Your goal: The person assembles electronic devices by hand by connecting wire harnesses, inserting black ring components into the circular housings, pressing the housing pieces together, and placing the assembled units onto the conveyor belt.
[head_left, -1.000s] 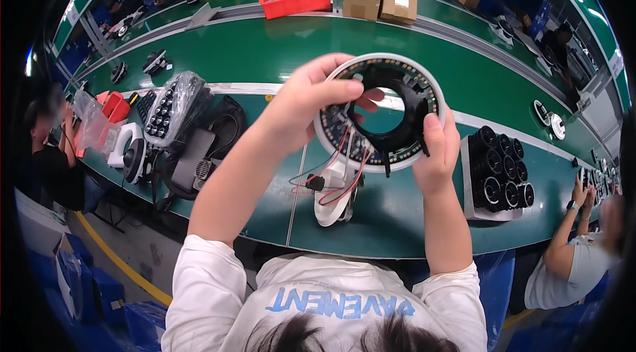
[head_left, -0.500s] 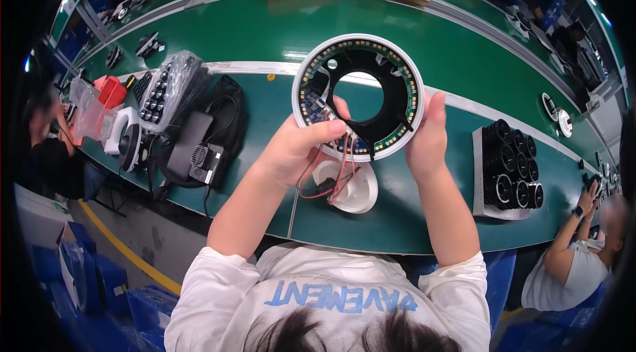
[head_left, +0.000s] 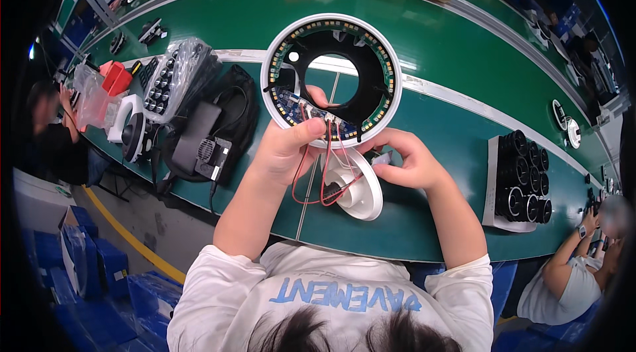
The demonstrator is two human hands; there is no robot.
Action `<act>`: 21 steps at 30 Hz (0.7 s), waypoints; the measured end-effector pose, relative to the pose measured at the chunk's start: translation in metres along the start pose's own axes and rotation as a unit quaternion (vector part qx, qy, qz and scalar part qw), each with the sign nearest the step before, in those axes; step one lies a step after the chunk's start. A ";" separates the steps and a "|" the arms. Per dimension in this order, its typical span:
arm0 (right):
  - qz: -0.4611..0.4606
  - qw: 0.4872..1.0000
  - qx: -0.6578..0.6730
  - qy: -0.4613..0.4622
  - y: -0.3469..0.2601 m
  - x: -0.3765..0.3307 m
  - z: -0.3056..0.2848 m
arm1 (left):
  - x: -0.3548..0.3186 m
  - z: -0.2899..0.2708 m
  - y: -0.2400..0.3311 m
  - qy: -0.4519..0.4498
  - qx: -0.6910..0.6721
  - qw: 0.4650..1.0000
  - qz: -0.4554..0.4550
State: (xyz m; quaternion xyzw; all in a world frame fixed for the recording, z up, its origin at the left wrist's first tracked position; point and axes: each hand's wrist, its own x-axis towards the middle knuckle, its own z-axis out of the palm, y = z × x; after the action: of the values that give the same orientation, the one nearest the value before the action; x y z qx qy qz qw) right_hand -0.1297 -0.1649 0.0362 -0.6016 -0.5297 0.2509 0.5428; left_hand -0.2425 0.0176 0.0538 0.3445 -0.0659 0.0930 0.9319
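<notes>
At the far left of the frame a bagged tray of black round parts and a black power unit with cables lie on the green worktop, well apart from the work.

Left of centre, the left hand has its grip closed on the lower rim of the white ring light housing, thumb pressed on the small blue circuit strip there. The ring is held tilted up above the worktop in the upper middle of the frame, its open side with the row of yellow diodes facing the camera.

Red and black wires run from that strip down to the white round base, which lies on the worktop just below the ring.

Right of centre, the right hand pinches a small part between fingertips, close beside the base; what it is cannot be made out.

Judging from this, good work means keeping the ring steady by its rim, thumb off the solder joints, and leaving the wires slack so nothing tugs loose.

At the far right, a tray of black cylinders sits apart.
</notes>
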 end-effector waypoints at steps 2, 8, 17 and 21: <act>-0.014 0.999 -0.028 0.012 0.003 0.000 0.001 | 0.001 0.000 -0.001 0.005 0.002 1.000 0.011; -0.018 0.992 -0.124 0.013 -0.003 0.000 -0.003 | 0.000 -0.001 0.004 0.000 -0.013 0.999 0.046; 0.262 0.963 0.038 -0.052 0.031 -0.017 -0.050 | -0.001 0.003 -0.004 0.089 0.155 0.966 0.189; 0.324 0.927 0.084 -0.169 0.014 -0.015 -0.053 | -0.003 0.007 -0.006 0.051 0.157 0.970 0.177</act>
State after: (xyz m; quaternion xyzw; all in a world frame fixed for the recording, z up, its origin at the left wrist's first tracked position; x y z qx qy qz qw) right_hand -0.0832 -0.1965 0.0346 -0.6415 -0.3667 0.5547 0.3825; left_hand -0.2444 0.0077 0.0548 0.4640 -0.0630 0.2826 0.8372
